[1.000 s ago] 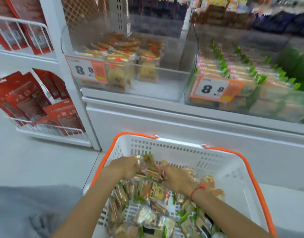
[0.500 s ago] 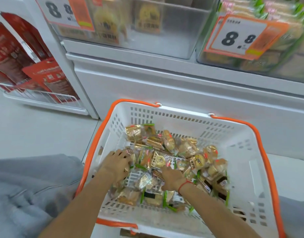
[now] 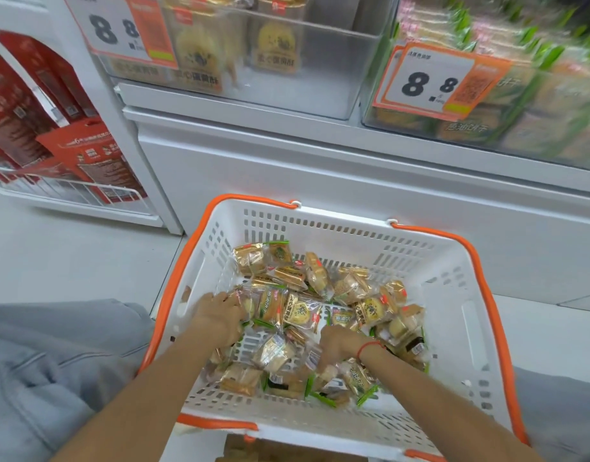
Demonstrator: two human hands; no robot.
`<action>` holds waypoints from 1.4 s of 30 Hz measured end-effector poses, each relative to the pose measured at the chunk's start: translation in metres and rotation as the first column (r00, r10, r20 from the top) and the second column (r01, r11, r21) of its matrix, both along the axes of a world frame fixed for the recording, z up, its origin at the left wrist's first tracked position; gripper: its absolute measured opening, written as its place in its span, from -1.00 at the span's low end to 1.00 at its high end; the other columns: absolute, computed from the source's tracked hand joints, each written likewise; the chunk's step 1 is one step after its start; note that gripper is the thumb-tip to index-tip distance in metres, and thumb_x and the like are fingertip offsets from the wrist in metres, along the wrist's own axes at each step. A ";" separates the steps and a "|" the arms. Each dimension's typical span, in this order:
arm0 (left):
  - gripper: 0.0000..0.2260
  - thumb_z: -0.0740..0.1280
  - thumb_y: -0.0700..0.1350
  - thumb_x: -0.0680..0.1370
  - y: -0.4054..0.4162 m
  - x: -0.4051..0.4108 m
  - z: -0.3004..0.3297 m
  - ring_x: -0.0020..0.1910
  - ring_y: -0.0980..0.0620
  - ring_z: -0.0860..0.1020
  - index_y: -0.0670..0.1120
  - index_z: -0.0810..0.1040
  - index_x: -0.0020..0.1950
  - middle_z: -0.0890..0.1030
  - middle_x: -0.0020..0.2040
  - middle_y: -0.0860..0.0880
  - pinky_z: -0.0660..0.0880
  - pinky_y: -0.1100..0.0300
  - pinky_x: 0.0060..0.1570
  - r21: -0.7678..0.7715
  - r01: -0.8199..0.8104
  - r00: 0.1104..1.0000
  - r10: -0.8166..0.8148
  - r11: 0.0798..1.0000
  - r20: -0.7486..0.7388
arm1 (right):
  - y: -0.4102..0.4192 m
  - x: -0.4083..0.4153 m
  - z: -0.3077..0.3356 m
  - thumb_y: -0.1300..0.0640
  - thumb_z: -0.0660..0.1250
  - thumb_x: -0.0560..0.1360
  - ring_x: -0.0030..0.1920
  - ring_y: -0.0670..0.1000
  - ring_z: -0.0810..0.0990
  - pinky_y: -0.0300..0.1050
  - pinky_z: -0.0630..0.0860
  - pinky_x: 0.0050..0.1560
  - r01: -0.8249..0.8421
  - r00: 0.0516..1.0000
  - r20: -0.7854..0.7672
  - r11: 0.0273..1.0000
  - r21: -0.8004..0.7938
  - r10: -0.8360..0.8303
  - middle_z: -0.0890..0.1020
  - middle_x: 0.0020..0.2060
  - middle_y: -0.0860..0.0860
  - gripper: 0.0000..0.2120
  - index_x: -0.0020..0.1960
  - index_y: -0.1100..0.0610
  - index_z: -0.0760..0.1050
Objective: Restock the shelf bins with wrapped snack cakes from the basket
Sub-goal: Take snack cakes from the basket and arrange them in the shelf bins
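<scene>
A white basket (image 3: 453,295) with orange rim and handles stands on the floor below the shelf. A loose pile of wrapped snack cakes (image 3: 300,311), some in gold wrappers and some in green-edged ones, lies in it. My left hand (image 3: 220,315) is at the left side of the pile, its fingers curled round a wrapped cake (image 3: 248,305). Lower in the pile, my right hand (image 3: 337,343), with a red wrist string, digs in, its fingers curled down onto a packet (image 3: 315,358). The fingertips are hidden among wrappers.
Above is a clear shelf bin (image 3: 320,78) with yellow cakes and an 8.8 price tag (image 3: 120,31). To its right a bin (image 3: 537,121) is full of green-wrapped cakes. Red packages (image 3: 87,161) sit in a wire rack at left. My grey-clad knee (image 3: 37,378) is beside the basket.
Both hands dropped from the far end of the basket, where they held cakes up, down into the middle of the pile. The view tilted down and closer to the basket.
</scene>
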State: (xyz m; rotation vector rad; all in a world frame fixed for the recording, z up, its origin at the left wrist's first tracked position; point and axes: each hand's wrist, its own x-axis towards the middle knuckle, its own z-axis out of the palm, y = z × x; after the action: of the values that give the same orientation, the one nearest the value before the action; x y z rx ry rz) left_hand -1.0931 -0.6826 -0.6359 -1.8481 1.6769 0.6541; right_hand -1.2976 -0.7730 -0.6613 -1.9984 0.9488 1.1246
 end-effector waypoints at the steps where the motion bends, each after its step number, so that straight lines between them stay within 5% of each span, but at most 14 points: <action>1: -0.69 0.17 -0.03 0.60 -0.004 -0.004 0.005 0.39 -0.02 0.28 0.09 0.45 0.33 0.36 0.41 0.00 0.23 0.05 0.34 -0.015 -0.041 0.999 0.041 0.999 -0.007 | -0.004 -0.001 0.008 0.02 0.37 0.52 -0.38 -0.10 0.23 -0.29 0.24 -0.37 -0.026 1.000 0.017 1.000 -0.008 0.026 0.25 -0.35 -0.04 -0.55 -0.35 0.07 0.13; 4: -0.72 0.14 0.05 0.63 -0.021 -0.013 0.032 -0.05 0.02 0.53 -0.06 0.56 -0.03 0.62 0.02 -0.06 0.42 0.11 0.11 -0.023 -0.386 0.901 0.371 0.922 -0.226 | -0.019 -0.002 0.047 0.04 0.33 0.54 -0.33 -0.12 0.32 -0.31 0.30 -0.30 0.023 0.982 0.189 0.999 -0.028 -0.017 0.35 -0.31 -0.05 -0.71 -0.28 0.10 0.33; 6: -0.50 0.03 0.21 0.63 -0.033 -0.016 0.053 -0.22 0.05 0.55 -0.12 0.58 -0.08 0.62 -0.14 -0.06 0.53 0.12 -0.04 0.214 -0.617 0.612 0.633 0.757 -0.474 | -0.029 -0.001 0.074 0.04 0.38 0.50 -0.18 -0.07 0.48 -0.25 0.43 -0.14 0.105 0.920 0.386 0.991 -0.083 -0.066 0.50 -0.16 -0.02 -0.83 -0.07 0.14 0.49; 8: -0.39 -0.04 0.33 0.58 -0.042 -0.018 0.077 -0.15 0.04 0.59 -0.13 0.57 0.01 0.62 -0.08 -0.06 0.53 0.18 -0.22 0.477 -0.635 0.272 0.754 0.608 -0.598 | -0.035 -0.001 0.098 0.00 0.44 0.44 -0.07 -0.07 0.51 -0.22 0.44 -0.05 0.154 0.814 0.580 0.951 -0.268 0.031 0.56 -0.06 -0.07 -0.75 0.07 0.06 0.52; 11: -0.57 0.13 0.30 0.55 -0.050 -0.024 0.103 -0.05 0.06 0.63 -0.05 0.52 -0.03 0.61 -0.04 0.02 0.56 0.24 -0.20 0.481 -0.659 0.042 0.667 0.578 -0.744 | -0.035 -0.003 0.127 -0.01 0.47 0.39 -0.07 -0.06 0.48 -0.25 0.40 -0.11 0.193 0.607 0.695 0.777 -0.599 0.385 0.56 -0.08 -0.09 -0.73 0.03 0.04 0.55; 14: -0.77 0.38 0.11 0.50 -0.058 -0.033 0.115 -0.06 0.12 0.65 -0.04 0.59 -0.01 0.64 0.03 0.01 0.57 0.30 -0.15 0.362 -0.745 -0.039 0.506 0.560 -0.862 | -0.047 -0.009 0.140 0.08 0.48 0.35 -0.11 -0.06 0.44 -0.26 0.37 -0.16 0.244 0.459 0.653 0.622 -0.744 0.602 0.54 -0.09 -0.10 -0.78 -0.05 0.05 0.52; 17: -0.77 0.44 -0.04 0.48 -0.063 -0.033 0.123 -0.04 0.12 0.65 -0.12 0.64 0.07 0.67 0.04 -0.05 0.56 0.34 -0.15 0.314 -0.785 -0.100 0.390 0.534 -0.915 | -0.062 -0.015 0.148 0.07 0.51 0.35 -0.06 -0.01 0.48 -0.20 0.35 -0.10 0.180 0.426 0.562 0.542 -0.821 0.709 0.54 -0.07 -0.07 -0.74 -0.01 0.05 0.54; 21: -0.66 0.48 -0.07 0.45 -0.066 -0.017 0.140 0.03 0.12 0.61 -0.05 0.51 0.18 0.63 0.09 0.01 0.55 0.31 -0.06 0.131 -0.854 0.007 0.261 0.504 -0.965 | -0.075 -0.015 0.176 -0.11 0.30 0.50 0.11 0.02 0.46 -0.14 0.40 0.02 0.134 0.395 0.501 0.491 -0.861 0.770 0.54 0.09 -0.01 -0.73 0.12 0.01 0.54; 26: -0.68 0.42 -0.06 0.49 -0.069 0.002 0.173 0.07 0.21 0.61 -0.01 0.56 0.24 0.63 0.12 0.11 0.50 0.31 0.10 -0.095 -0.809 0.154 0.053 0.579 -0.987 | -0.080 0.013 0.235 0.04 0.36 0.52 0.15 0.02 0.47 -0.12 0.46 0.05 0.398 0.382 0.622 0.486 -0.778 0.683 0.51 0.13 0.01 -0.70 0.23 0.07 0.47; 30: -0.73 0.39 -0.13 0.51 -0.074 0.006 0.209 0.05 0.26 0.60 0.07 0.55 0.19 0.65 0.06 0.16 0.46 0.48 -0.06 -0.219 -0.839 0.177 -0.132 0.497 -0.975 | -0.077 0.042 0.282 -0.05 0.23 0.58 0.27 -0.02 0.39 -0.12 0.38 0.21 0.351 0.517 0.688 0.607 -0.713 0.509 0.41 0.27 -0.04 -0.57 0.40 0.02 0.28; 33: -0.75 0.39 -0.15 0.50 -0.073 0.013 0.234 0.02 0.40 0.55 0.15 0.54 0.10 0.63 -0.04 0.36 0.41 0.52 -0.03 -0.335 -0.856 0.250 -0.253 0.393 -0.935 | -0.077 0.060 0.315 -0.08 0.16 0.60 0.04 0.01 0.50 0.00 0.46 -0.01 0.249 0.597 0.628 0.630 -0.736 0.498 0.50 0.06 -0.08 -0.77 0.20 -0.01 0.32; 36: -0.72 0.41 -0.02 0.46 -0.078 0.034 0.258 0.12 0.41 0.48 0.20 0.53 0.14 0.59 0.06 0.38 0.36 0.52 0.07 -0.522 -0.819 0.443 -0.315 0.238 -0.840 | -0.085 0.078 0.345 -0.02 0.25 0.58 -0.08 0.05 0.53 0.05 0.48 -0.10 0.318 0.496 0.680 0.616 -0.721 0.540 0.54 -0.06 -0.05 -0.84 0.08 0.03 0.36; 39: -0.55 0.43 0.12 0.42 -0.095 0.067 0.273 0.29 0.17 0.40 0.13 0.47 0.28 0.50 0.27 0.16 0.33 0.23 0.26 -0.723 -0.689 0.701 -0.199 0.057 -0.684 | -0.102 0.097 0.368 0.01 0.27 0.57 -0.12 0.09 0.55 0.05 0.49 -0.14 0.474 0.414 0.742 0.572 -0.670 0.527 0.56 -0.10 0.01 -0.84 0.05 0.08 0.37; 42: -0.40 0.37 0.26 0.42 -0.110 0.097 0.276 0.36 0.04 0.30 0.05 0.40 0.39 0.42 0.36 0.05 0.23 0.09 0.33 -0.865 -0.496 0.868 0.029 0.071 -0.495 | -0.124 0.121 0.383 0.01 0.30 0.56 -0.09 0.09 0.57 0.04 0.52 -0.08 0.558 0.392 0.809 0.587 -0.587 0.438 0.60 -0.08 0.01 -0.82 0.07 0.08 0.41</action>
State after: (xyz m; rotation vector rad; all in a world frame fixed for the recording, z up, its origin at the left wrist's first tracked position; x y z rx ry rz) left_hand -0.9966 -0.7926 -0.3599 -3.2484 2.2984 -0.2756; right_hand -1.1764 -0.8972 -0.2778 -2.6631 0.8929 -0.8754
